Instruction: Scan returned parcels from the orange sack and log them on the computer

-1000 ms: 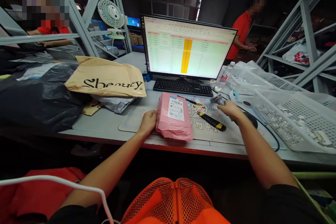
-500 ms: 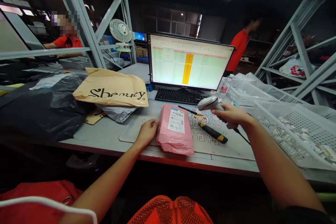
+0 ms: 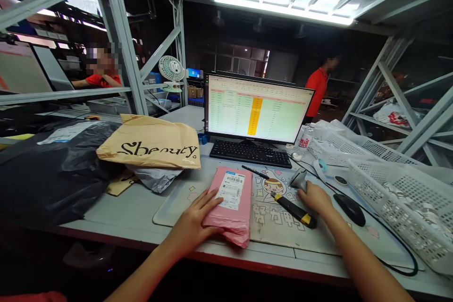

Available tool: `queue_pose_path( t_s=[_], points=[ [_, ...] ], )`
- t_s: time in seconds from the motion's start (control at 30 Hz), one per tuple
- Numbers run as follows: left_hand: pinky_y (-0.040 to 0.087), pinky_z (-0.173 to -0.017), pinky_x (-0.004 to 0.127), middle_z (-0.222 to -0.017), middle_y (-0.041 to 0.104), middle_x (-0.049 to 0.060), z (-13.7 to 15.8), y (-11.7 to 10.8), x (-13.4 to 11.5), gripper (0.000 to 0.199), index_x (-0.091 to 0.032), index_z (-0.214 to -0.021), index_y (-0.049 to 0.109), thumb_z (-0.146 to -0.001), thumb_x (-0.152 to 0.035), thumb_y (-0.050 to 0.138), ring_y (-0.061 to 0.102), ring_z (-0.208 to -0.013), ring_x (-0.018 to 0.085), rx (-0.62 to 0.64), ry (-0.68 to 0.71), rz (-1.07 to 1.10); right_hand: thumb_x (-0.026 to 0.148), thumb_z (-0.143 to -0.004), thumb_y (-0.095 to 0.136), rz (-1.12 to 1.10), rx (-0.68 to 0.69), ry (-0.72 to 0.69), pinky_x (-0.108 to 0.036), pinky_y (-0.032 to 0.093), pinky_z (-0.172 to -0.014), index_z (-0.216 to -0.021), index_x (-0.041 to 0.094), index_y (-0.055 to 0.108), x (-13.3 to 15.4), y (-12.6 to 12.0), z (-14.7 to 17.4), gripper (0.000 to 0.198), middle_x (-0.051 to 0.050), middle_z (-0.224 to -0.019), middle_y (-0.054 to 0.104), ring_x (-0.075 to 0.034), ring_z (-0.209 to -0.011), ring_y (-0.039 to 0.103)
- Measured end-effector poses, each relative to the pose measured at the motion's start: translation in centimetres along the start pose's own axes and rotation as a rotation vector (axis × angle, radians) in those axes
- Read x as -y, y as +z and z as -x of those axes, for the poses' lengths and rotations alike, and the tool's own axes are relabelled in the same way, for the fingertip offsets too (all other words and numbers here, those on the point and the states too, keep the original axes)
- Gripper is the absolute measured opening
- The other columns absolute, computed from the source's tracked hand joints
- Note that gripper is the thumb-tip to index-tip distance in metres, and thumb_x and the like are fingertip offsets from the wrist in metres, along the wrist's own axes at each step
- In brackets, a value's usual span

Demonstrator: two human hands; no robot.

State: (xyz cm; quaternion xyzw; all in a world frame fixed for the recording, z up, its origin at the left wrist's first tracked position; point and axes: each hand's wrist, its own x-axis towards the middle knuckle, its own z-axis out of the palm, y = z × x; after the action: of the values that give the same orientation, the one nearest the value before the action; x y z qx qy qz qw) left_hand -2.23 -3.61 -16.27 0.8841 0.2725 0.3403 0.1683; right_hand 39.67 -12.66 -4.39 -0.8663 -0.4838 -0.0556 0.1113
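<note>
My left hand [image 3: 193, 222] grips the left side of a pink parcel [image 3: 244, 198], its fingers over the top and its thumb low by the near end. A white shipping label [image 3: 230, 191] with a barcode faces up on the parcel. My right hand [image 3: 316, 198] is closed round a barcode scanner [image 3: 299, 179], held low over the printed desk mat [image 3: 269, 233]; its handle is mostly hidden by the hand. Between the hands lie a black and yellow utility knife [image 3: 293, 210] and a black pen [image 3: 255, 171].
A monitor [image 3: 230, 108] and keyboard [image 3: 247, 152] stand behind the mat. Paper mailer [image 3: 152, 141] and black bag [image 3: 71, 174] crowd the left. White baskets [image 3: 399, 212] line the right, near a mouse [image 3: 349, 209] and cable. Two people in red shirts are farther back.
My right hand has lowered the scanner from above the parcel to just over the mat. My left hand has moved from the parcel's side onto its top. The camera view has tilted up.
</note>
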Motion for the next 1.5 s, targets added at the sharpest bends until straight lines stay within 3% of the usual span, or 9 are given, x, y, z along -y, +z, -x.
queue_pose_path(
  t_s=[0.13, 0.33, 0.53, 0.67, 0.93, 1.1, 1.23, 1.37, 1.5],
  points=[
    [0.045, -0.128, 0.053, -0.173, 0.045, 0.007, -0.3, -0.9, 1.7, 0.058, -0.039, -0.154, 0.064, -0.097, -0.048, 0.073, 0.050, -0.155, 0.034, -0.080, -0.061, 0.055, 0.046, -0.106, 0.067, -0.024, -0.036, -0.047, -0.052, 0.056, -0.111, -0.140, 0.027, 0.067, 0.6, 0.3, -3.3, 0.039, -0.012, -0.150, 0.062, -0.028, -0.131, 0.063],
    [0.037, -0.131, 0.061, -0.179, 0.031, 0.009, -1.1, -0.5, 1.9, 0.058, -0.037, -0.153, 0.063, -0.099, -0.056, 0.069, 0.039, -0.161, 0.038, -0.104, -0.142, 0.084, 0.024, -0.102, 0.062, -0.056, 0.068, -0.175, -0.043, 0.046, -0.120, -0.150, 0.018, 0.064, 4.0, 4.2, -8.1, 0.049, -0.017, -0.153, 0.061, -0.031, -0.141, 0.056],
    [0.039, -0.130, 0.059, -0.178, 0.030, 0.008, -1.1, -0.8, 1.5, 0.055, -0.035, -0.153, 0.062, -0.101, -0.054, 0.067, 0.037, -0.163, 0.037, -0.083, -0.163, 0.076, 0.015, -0.100, 0.050, -0.048, 0.001, -0.111, -0.056, 0.031, -0.130, -0.163, 0.011, 0.047, 6.5, 6.8, -11.0, 0.063, -0.020, -0.177, 0.031, -0.039, -0.164, 0.021],
    [0.037, -0.130, 0.060, -0.178, 0.030, 0.010, -1.1, -1.0, 1.1, 0.054, -0.031, -0.153, 0.061, -0.103, -0.049, 0.065, 0.037, -0.162, 0.036, -0.066, -0.176, 0.079, 0.016, -0.097, 0.055, -0.027, 0.055, -0.094, -0.061, 0.028, -0.130, -0.145, 0.013, 0.067, 6.5, 8.0, -11.4, 0.050, -0.018, -0.177, 0.032, -0.042, -0.164, 0.022],
    [0.038, -0.130, 0.058, -0.178, 0.031, 0.012, -1.0, -0.7, 1.7, 0.052, -0.030, -0.154, 0.061, -0.103, -0.043, 0.066, 0.039, -0.162, 0.035, -0.076, -0.141, 0.052, 0.027, -0.093, 0.071, -0.075, 0.090, -0.195, -0.067, 0.029, -0.129, -0.160, 0.024, 0.056, 7.2, 7.2, -11.7, 0.069, -0.018, -0.179, 0.029, -0.043, -0.163, 0.030],
    [0.041, -0.127, 0.062, -0.177, 0.031, 0.016, -0.5, -0.2, 2.0, 0.071, -0.028, -0.156, 0.060, -0.092, -0.049, 0.083, 0.041, -0.159, 0.039, -0.110, -0.096, -0.104, 0.017, -0.098, 0.055, -0.130, 0.064, -0.339, -0.051, 0.033, -0.132, -0.163, 0.019, 0.052, 7.6, 4.2, -7.7, 0.066, -0.018, -0.171, 0.045, -0.031, -0.157, 0.044],
    [0.039, -0.127, 0.066, -0.177, 0.034, 0.016, -0.2, 0.2, 1.1, 0.095, -0.027, -0.159, 0.057, -0.074, -0.039, 0.097, 0.027, -0.164, 0.046, -0.146, 0.054, -0.344, 0.025, -0.100, 0.054, -0.152, 0.075, -0.440, -0.046, 0.039, -0.129, -0.159, 0.013, 0.057, 3.1, 4.3, 0.3, 0.061, -0.017, -0.164, 0.055, -0.030, -0.152, 0.052],
    [0.039, -0.129, 0.058, -0.164, 0.057, 0.008, -1.3, -0.3, 0.1, 0.079, -0.027, -0.156, 0.061, -0.081, -0.001, 0.061, 0.048, -0.154, 0.034, -0.106, 0.202, -0.480, 0.034, -0.100, 0.054, -0.157, 0.008, -0.349, -0.056, 0.049, -0.120, -0.158, 0.014, 0.057, -3.1, 7.6, 7.6, 0.062, -0.018, -0.158, 0.061, -0.037, -0.145, 0.058],
    [0.053, -0.111, 0.041, -0.136, 0.077, 0.009, -3.6, -2.4, -0.1, 0.062, -0.019, -0.134, 0.076, -0.084, 0.000, 0.045, 0.071, -0.124, 0.027, -0.211, 0.270, -0.391, 0.038, -0.105, 0.046, -0.236, -0.109, -0.282, -0.053, 0.052, -0.117, -0.152, 0.015, 0.062, -5.5, 10.5, 10.5, 0.055, -0.019, -0.147, 0.068, -0.034, -0.136, 0.064]
  ],
)
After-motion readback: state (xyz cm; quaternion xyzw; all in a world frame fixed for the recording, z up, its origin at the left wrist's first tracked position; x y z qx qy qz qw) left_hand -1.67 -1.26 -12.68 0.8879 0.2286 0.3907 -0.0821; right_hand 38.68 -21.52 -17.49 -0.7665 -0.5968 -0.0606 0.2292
